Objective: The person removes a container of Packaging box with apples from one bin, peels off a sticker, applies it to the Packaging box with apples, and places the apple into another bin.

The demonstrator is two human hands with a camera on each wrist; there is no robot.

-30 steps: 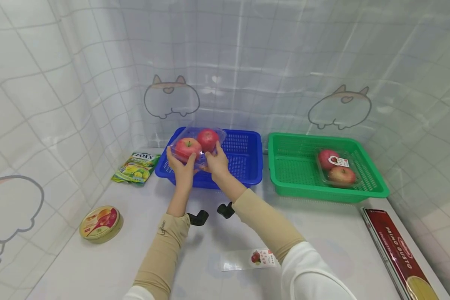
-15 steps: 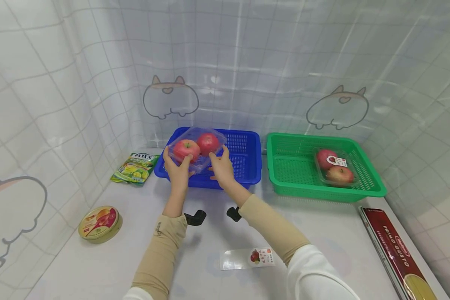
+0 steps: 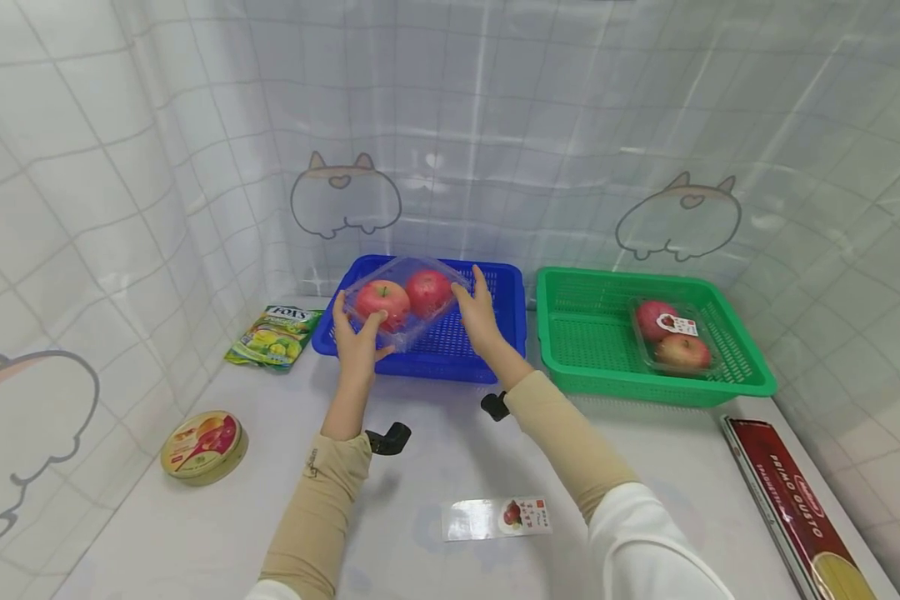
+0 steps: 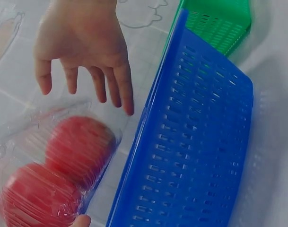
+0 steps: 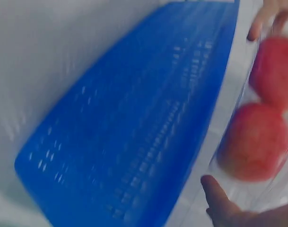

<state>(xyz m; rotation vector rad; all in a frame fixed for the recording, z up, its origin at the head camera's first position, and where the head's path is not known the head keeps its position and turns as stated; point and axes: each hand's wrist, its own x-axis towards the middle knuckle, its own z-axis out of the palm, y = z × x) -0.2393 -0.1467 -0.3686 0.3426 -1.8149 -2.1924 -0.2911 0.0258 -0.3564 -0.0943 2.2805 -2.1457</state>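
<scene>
In the head view a clear plastic box with two red apples is held tilted above the blue basket. My left hand grips its near left corner, thumb on top and fingers at the side. Beside the box's right end is my right hand, fingers extended. The left wrist view shows this right hand apart from the box, fingers spread and holding nothing. Only the left thumb tip appears there. In the right wrist view the apples lie inside the box, blurred.
A green basket on the right holds another apple box bearing a label. A candy bag and round tin are at left. A label strip lies in front; a red spaghetti box is at right.
My right hand has let go of the apple box and moved right, its fingers opening out. The box, still in my left hand, has turned slightly and shifted a little to the right.
</scene>
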